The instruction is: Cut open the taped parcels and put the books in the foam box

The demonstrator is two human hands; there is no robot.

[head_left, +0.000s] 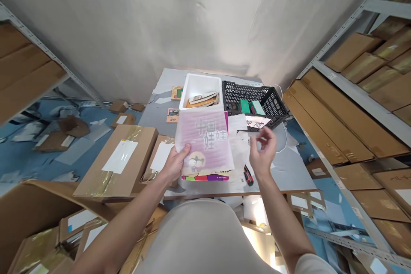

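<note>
My left hand point(176, 160) grips the lower left corner of a pinkish-purple book point(208, 137), its thumb on the cover. Large grey Chinese characters and a small cartoon figure show hazily on that cover. Under it lies a more colourful book point(221, 177), with only its bottom and right edges showing. My right hand point(263, 147) is raised to the right of the books, fingers loosely bent and slightly blurred, with nothing visible in it. A red and black box cutter point(248, 175) rests on the table just below that hand.
Behind the books stand a white bin point(202, 78) with several booklets and a black crate point(272, 98) with green boxes. Two small books, one of them orange-pink point(172, 115), lie left of the bin. Cardboard boxes point(128, 154) crowd the table's left; laden shelves point(362, 94) rise at right.
</note>
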